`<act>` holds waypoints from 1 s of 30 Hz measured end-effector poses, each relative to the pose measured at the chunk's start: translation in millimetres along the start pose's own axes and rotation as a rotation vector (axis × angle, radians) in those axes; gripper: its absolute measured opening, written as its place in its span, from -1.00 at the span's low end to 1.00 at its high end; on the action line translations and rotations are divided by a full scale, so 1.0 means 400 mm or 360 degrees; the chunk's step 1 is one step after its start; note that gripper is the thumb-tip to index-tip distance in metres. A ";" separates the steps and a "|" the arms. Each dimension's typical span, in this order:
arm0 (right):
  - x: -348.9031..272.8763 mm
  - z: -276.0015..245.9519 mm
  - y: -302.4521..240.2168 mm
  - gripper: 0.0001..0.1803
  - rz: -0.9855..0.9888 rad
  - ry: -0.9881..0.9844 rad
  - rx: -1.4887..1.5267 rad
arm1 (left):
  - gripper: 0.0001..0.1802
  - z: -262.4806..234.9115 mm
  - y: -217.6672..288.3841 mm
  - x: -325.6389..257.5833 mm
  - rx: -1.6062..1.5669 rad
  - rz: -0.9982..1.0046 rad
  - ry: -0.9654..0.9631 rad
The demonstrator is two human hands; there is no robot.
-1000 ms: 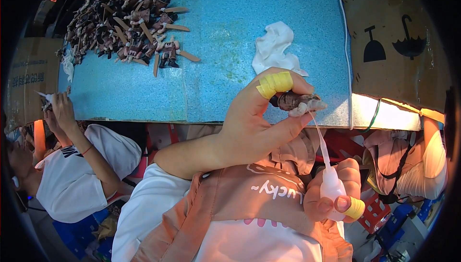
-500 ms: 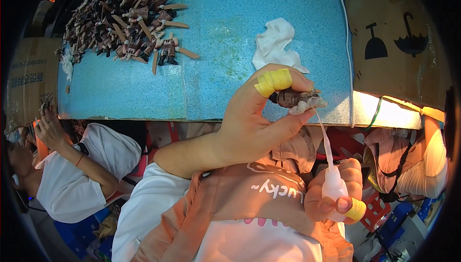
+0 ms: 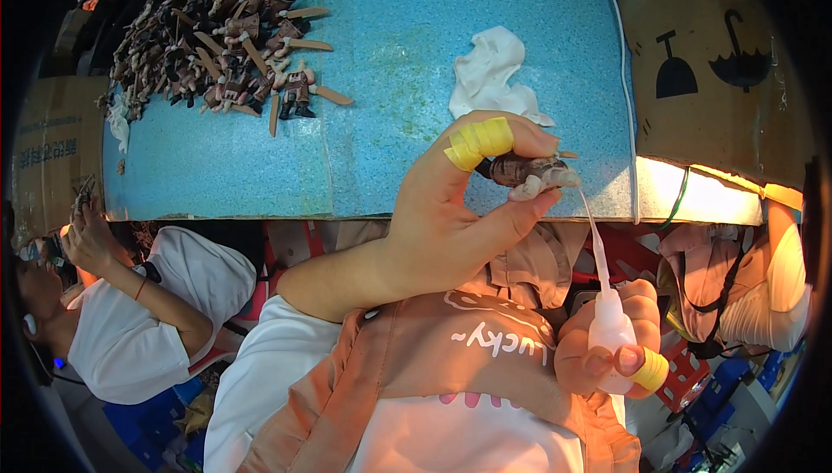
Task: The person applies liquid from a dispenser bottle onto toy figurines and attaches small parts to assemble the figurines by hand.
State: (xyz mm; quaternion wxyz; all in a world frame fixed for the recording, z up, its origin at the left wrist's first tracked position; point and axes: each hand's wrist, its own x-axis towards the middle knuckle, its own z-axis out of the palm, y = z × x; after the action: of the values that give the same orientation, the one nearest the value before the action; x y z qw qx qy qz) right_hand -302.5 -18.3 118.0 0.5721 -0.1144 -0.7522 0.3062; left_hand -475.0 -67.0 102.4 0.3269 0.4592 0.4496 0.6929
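The view is bright in its middle, where the blue surface [image 3: 390, 66] is quite evenly lit, with a pale sheen near its front edge. Strong, warm light falls at the right side: a patch beside the cardboard box [image 3: 737, 126] is almost burnt out to white, while the box itself is in shade. An orange glow lies on the apron [image 3: 416, 343], and its folds make soft shadows. The bottle [image 3: 611, 330] looks milky and pale. Toward the rim, straight edges bend, corners fall into black, and small details become not sharp.
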 end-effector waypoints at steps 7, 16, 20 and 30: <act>0.007 -0.018 0.000 -0.63 0.0043 -0.0173 -0.0052 | -0.60 0.007 0.004 -0.001 -0.0068 -0.0047 0.0004; -0.005 -0.009 0.002 -0.69 0.0018 0.0007 0.0009 | -0.60 0.006 0.002 0.001 -0.0049 -0.0081 -0.0033; -0.006 -0.009 0.006 -0.70 -0.0031 -0.0071 0.0023 | -0.60 0.007 0.014 -0.004 -0.0050 -0.0245 -0.0029; -0.033 -0.066 0.033 -0.58 0.0512 -0.0098 -0.0209 | -0.67 0.029 0.018 0.013 -0.0216 -0.0174 0.0108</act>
State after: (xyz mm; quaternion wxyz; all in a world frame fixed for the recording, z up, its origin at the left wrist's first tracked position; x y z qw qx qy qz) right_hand -276.2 -6.1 104.0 0.4838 -0.2611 -0.7597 0.3474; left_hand -466.5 -61.5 112.9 0.3792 0.3871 0.4367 0.7181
